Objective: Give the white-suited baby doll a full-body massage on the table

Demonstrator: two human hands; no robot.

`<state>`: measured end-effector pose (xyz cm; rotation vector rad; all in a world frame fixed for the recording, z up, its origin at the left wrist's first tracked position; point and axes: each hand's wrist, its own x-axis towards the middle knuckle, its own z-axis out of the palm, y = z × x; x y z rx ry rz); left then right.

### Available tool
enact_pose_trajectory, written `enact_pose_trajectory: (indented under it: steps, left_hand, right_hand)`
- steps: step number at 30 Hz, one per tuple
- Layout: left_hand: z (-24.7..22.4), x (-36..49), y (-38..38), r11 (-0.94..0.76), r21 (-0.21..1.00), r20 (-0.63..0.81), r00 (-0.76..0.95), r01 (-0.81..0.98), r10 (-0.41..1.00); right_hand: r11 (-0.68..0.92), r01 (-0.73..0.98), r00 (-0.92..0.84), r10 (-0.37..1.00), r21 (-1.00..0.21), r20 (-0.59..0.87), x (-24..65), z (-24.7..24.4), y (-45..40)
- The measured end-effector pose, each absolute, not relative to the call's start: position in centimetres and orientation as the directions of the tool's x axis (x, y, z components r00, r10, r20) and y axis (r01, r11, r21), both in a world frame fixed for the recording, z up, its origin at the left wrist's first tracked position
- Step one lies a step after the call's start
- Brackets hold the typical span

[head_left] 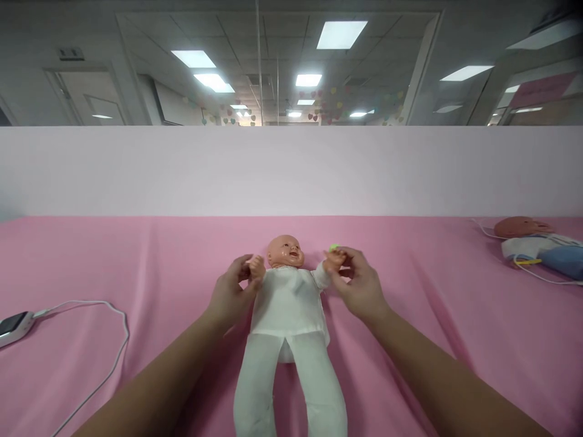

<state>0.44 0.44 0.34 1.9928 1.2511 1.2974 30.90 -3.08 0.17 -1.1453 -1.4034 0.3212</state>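
A baby doll [291,300] in a white top and white trousers lies on its back, head away from me, in the middle of the pink cloth. My left hand [232,291] has its thumb and fingers around the doll's hand [256,267] on the left side. On the other side, my right hand [362,285] grips the doll's other hand [334,260] between thumb and fingers. A small bright green piece [334,247] shows at the top of that doll hand; what it is, I cannot tell.
Pink cloth [182,243] covers the table up to a white partition [291,170]. At the left lies a white device with a dark screen [16,325] and its cable [121,346]. A second doll [523,227], in white and blue with thin tubing, lies at the far right.
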Motion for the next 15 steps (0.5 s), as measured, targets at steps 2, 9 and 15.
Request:
enact_pose_trajectory:
  steps: [2, 9, 15]
  left_hand:
    - [0.7, 0.9, -0.5, -0.596, 0.594, 0.485, 0.351, 0.541, 0.801]
    - [0.8, 1.1, -1.1, -0.706, 0.373, 0.433, 0.560, 0.602, 0.706]
    - [0.7, 1.7, -1.1, -0.625, 0.443, 0.424, 0.465, 0.643, 0.778]
  right_hand:
    - [0.609, 0.477, -0.091, 0.751, -0.634, 0.654, 29.2, 0.6, -4.4]
    - [0.773, 0.508, -0.571, 0.633, -0.381, 0.523, 27.9, 1.2, -5.6]
    - [0.686, 0.515, -0.409, 0.724, -0.515, 0.555, 28.4, 0.1, -4.1]
